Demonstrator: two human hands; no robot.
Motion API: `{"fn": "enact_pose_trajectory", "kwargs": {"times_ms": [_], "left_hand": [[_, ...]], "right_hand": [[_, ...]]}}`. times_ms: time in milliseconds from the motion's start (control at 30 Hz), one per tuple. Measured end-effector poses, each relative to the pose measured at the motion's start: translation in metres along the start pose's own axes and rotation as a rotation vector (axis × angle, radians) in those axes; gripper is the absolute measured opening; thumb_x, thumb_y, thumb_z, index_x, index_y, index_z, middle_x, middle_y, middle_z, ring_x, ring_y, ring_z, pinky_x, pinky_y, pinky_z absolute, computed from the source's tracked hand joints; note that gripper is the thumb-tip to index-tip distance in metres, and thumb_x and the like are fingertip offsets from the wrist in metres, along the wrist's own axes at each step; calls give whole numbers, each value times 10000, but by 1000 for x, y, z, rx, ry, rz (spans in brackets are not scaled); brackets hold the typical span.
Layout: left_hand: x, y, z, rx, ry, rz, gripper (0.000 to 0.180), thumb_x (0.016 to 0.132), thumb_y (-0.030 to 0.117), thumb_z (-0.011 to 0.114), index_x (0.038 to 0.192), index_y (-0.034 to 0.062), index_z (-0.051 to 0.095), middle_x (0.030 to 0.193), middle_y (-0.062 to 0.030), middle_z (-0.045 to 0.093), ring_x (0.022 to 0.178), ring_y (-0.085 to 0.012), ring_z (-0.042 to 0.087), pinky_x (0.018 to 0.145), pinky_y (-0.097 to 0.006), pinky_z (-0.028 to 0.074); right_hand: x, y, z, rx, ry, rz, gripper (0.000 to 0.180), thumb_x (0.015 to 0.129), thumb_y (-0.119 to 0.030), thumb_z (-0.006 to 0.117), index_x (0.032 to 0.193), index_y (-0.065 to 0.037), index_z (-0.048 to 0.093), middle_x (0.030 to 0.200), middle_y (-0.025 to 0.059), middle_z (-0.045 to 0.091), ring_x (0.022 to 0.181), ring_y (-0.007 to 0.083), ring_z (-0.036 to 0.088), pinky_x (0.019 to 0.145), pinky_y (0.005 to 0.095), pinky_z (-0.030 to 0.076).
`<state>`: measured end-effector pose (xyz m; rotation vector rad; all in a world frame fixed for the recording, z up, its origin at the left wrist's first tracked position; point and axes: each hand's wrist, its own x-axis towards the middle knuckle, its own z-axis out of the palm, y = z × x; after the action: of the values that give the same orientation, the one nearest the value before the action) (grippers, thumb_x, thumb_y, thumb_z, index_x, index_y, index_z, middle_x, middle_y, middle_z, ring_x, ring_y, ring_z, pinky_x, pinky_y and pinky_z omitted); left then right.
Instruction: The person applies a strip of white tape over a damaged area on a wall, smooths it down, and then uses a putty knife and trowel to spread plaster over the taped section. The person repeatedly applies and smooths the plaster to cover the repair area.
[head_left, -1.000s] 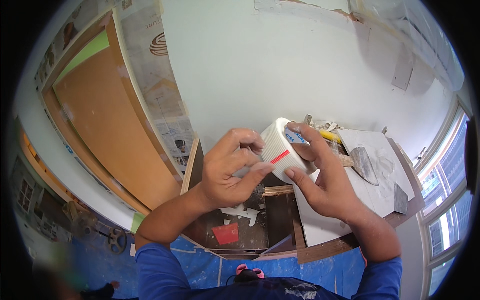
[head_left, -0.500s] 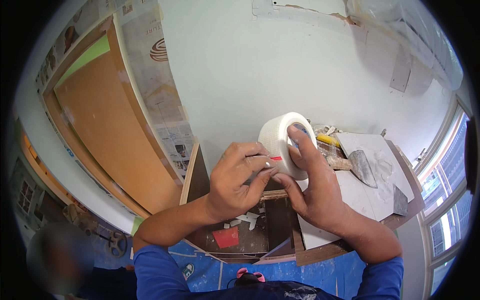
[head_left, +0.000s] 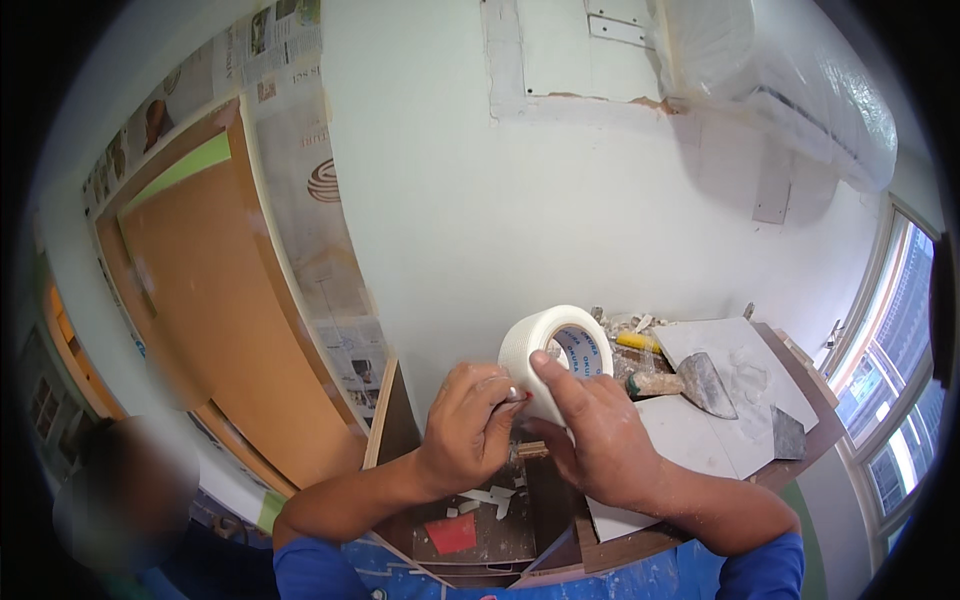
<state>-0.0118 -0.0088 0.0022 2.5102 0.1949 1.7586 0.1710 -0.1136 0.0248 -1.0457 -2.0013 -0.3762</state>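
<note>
A wide roll of white mesh joint tape (head_left: 520,350) with a cardboard core stands on edge in front of me at chest height. My right hand (head_left: 610,440) grips it, thumb or finger laid over the rim and core opening, the others beneath. My left hand (head_left: 462,425) is closed in a pinch at the roll's left side, where a small red bit and a whitish end show at the fingertips. What exactly is pinched is partly hidden, but it appears to be the tape's end.
Right of my hands, a cabinet top bears white boards (head_left: 680,440), a broad scraper (head_left: 705,386), a grey metal plate (head_left: 788,434) and a yellow-handled tool (head_left: 638,342). Below, an open compartment holds a red piece (head_left: 450,534) and scraps. A person (head_left: 130,500) is at lower left.
My view has tipped upward, so more wall and wrapped unit show. The roll and both hands sit lower in the picture. The left fingers have closed over the red bit.
</note>
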Motion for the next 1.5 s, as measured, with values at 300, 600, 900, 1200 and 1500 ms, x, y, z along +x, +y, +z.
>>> {"fn": "enact_pose_trajectory", "kwargs": {"times_ms": [300,600,900,1200,1500], "left_hand": [[6,0,-3,56,21,135,196,852,-103,708,1036,-53,661,950,-182,675,824,-355,648,742,-426,531],[-1,-10,5,78,-92,168,215,913,-47,634,1110,-57,551,1068,-240,581,920,-403,582,829,-487,486],[10,-4,-5,-51,-81,-22,270,897,-41,732,1151,-29,642,1101,-186,655,960,-301,652,829,-391,529],[7,-18,3,-48,46,89,235,815,-99,770,1025,-20,701,972,-172,731,884,-350,696,805,-404,544],[-6,-8,-29,210,-57,187,414,843,-47,764,1236,-18,636,1009,-148,700,848,-317,684,830,-476,560]], "right_hand": [[2,-4,-3,-31,-4,-24,889,849,-9,761,1626,-3,330,1125,167,705,884,376,658,817,478,504],[-1,1,6,43,26,48,890,892,-28,761,1653,-39,300,1047,227,686,847,423,640,823,517,512],[-1,7,-7,306,-76,324,893,976,-109,744,1671,-52,186,1279,334,707,1301,455,654,1078,434,487],[-11,9,7,453,-66,354,854,951,-227,757,1633,-41,278,1180,367,679,1116,533,687,943,511,556],[-2,14,11,541,-86,430,710,923,-269,778,1518,-33,471,1189,305,711,1098,471,709,934,492,553]]}}
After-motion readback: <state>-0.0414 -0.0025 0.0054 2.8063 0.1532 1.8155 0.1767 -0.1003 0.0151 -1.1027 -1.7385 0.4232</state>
